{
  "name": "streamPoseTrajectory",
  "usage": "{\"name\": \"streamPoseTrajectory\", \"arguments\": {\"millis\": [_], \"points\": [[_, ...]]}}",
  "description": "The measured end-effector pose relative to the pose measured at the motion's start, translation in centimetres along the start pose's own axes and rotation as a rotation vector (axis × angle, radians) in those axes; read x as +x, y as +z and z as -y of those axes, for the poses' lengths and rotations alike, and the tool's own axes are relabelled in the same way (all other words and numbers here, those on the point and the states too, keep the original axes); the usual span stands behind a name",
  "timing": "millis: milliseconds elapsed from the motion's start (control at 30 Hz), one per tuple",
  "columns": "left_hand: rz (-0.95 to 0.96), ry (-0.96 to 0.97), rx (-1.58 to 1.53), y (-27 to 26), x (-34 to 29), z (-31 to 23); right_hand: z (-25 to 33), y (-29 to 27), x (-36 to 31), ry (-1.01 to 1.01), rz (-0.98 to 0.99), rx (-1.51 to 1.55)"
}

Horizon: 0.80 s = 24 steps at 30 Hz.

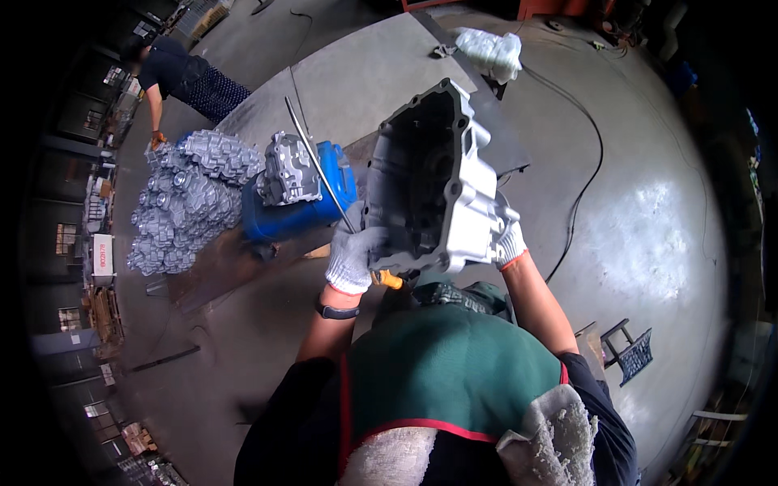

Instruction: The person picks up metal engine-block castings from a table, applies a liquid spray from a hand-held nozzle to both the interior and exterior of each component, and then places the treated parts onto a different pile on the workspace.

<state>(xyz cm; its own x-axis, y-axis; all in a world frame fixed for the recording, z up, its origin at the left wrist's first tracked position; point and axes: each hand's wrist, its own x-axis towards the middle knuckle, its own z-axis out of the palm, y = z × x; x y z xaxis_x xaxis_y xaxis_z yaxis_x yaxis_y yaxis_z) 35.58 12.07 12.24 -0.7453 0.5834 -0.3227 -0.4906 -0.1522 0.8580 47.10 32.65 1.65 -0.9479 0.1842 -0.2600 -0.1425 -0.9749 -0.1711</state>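
Note:
A large silver cast-metal housing (474, 202) is held up in front of me, its hollow dark side turned left. My left hand (353, 257), in a white knit glove, is closed at its lower left edge. The same hand has a long thin metal rod (318, 166) in its grip, which slants up and to the left. My right hand (510, 243), gloved too, grips the housing's right side; the casting partly hides its fingers. Left of the rod, a smaller silver casting (292, 172) rests on a blue plastic container (284, 219).
Many silver castings (190, 202) are piled at the left, where a co-worker (190, 81) reaches to them with an orange-gloved hand (158, 140). A white wrapped bundle (490, 54) stands far off. A black cable (596, 154) runs along the floor at right, near a small dark stand (630, 350).

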Motion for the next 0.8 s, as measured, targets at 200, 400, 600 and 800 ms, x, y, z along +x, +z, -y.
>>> {"name": "streamPoseTrajectory", "arguments": {"millis": [200, 400, 600, 800], "points": [[-0.284, 0.11, 0.339, -1.9, 0.1, 0.7, -1.4, -1.7, -1.3, 0.161, -0.223, 0.083], [-0.253, 0.126, 0.732, -4.7, 0.4, 3.9, -7.0, -1.1, -1.9, 0.301, 0.017, 0.021], [-0.296, 0.13, 0.743, -7.0, -1.1, 6.7, -9.0, -2.9, -2.8, 0.389, -0.084, 0.138], [-0.231, 0.073, 0.692, -6.9, -1.8, 6.5, -9.7, -3.2, -2.7, 0.455, -0.145, 0.119]]}}
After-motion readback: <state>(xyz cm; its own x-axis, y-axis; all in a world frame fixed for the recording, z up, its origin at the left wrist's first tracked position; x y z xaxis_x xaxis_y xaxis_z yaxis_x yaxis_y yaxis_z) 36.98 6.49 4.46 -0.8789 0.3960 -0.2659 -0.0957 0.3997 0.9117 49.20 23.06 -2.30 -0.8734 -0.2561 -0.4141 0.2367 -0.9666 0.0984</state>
